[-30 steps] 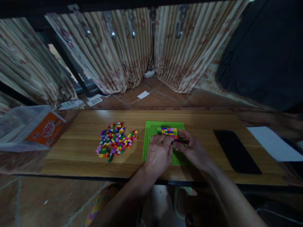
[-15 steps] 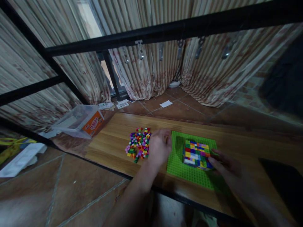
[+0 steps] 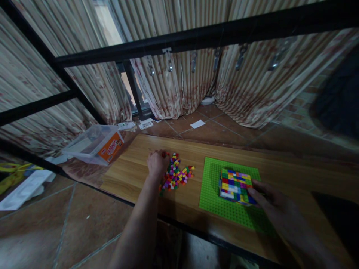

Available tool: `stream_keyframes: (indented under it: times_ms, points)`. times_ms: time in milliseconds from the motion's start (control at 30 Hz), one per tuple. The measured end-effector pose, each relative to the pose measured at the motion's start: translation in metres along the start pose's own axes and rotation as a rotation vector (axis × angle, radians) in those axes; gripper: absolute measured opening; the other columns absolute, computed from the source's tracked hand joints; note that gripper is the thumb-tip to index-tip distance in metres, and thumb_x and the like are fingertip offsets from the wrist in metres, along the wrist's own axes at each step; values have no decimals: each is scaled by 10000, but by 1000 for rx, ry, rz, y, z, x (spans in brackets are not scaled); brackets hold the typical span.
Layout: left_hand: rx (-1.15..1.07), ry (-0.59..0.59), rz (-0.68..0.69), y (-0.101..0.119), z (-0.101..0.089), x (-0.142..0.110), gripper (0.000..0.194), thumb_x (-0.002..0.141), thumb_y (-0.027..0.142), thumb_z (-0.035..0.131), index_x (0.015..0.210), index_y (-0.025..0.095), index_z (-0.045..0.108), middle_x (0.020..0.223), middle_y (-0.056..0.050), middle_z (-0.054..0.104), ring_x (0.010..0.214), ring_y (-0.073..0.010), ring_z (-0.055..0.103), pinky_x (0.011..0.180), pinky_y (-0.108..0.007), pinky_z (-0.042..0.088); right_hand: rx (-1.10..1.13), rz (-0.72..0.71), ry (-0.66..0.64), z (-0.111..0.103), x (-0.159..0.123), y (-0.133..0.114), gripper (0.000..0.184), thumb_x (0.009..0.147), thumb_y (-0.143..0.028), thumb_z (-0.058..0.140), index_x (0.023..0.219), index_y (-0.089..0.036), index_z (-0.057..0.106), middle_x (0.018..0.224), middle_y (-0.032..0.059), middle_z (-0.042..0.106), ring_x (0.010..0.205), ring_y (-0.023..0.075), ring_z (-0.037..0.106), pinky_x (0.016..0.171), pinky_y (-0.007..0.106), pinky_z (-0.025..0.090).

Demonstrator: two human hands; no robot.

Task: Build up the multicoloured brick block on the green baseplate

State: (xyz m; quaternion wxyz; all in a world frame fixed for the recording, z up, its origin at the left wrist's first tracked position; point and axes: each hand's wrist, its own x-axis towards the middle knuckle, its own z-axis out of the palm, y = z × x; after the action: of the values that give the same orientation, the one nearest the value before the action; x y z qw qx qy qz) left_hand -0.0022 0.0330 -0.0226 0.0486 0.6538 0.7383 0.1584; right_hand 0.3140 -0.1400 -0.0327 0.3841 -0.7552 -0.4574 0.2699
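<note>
A block of many coloured building bricks (image 3: 234, 185) rests on a green studded baseplate (image 3: 211, 186) toward the right of the bench. My right hand (image 3: 269, 198) grips the block's right side, thumb at its near right corner and the other fingers partly hidden behind. My left hand (image 3: 157, 163) is at the left edge of a loose pile of small coloured bricks (image 3: 176, 175). Its fingers are curled and mostly hidden by the hand's back. Dark red bricks show by the fingertips, but whether any is pinched is unclear.
The wooden bench (image 3: 126, 168) runs across the view, with a dark flat object (image 3: 336, 220) at its right. Beyond its left end stands a clear plastic box (image 3: 92, 144) with an orange label. A black metal bar (image 3: 179, 41) and curtains (image 3: 246, 86) are behind.
My left hand has moved left from beside the baseplate to the pile's left edge. Some loose bricks now lie spread further right. My right hand stays at the brick block.
</note>
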Motion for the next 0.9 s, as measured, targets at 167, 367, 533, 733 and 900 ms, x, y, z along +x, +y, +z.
stream_keyframes:
  times_ms: [167,367,533,733,900]
  points:
    - [13,-25,2,4,-3,-3,293,790,280,548,1018,230,726,1029,-104,712,1011,-262,620,850,-340,465,-10,-13,-6,0,1,5,500,752,-584,608,1090,-223,681,1054,79,738,982,316,683,852,444,550]
    - [15,-67,32,7,-8,-8,246,753,217,550,910,238,738,996,-87,711,983,-254,628,814,-326,477,15,-59,-13,-1,1,5,445,764,-569,610,1050,-240,699,1025,68,746,949,310,693,857,453,551]
    - [0,-77,58,7,-5,-6,337,740,241,576,1053,258,701,1054,-85,693,1021,-256,609,840,-334,465,29,-17,-23,-1,1,6,490,738,-594,620,1058,-230,691,1052,79,738,956,310,685,835,445,555]
    - [-31,-86,108,8,2,-3,255,757,212,569,962,257,714,1055,-73,689,1046,-247,589,843,-325,446,29,7,-45,-1,1,6,508,738,-600,608,1063,-219,692,1035,79,740,948,307,684,826,437,549]
    - [-85,-79,142,7,-8,-1,198,753,197,595,928,188,687,992,-84,698,947,-215,627,801,-286,458,54,29,-27,-3,-1,-3,466,730,-563,636,1046,-227,702,1020,68,744,946,295,687,848,423,543]
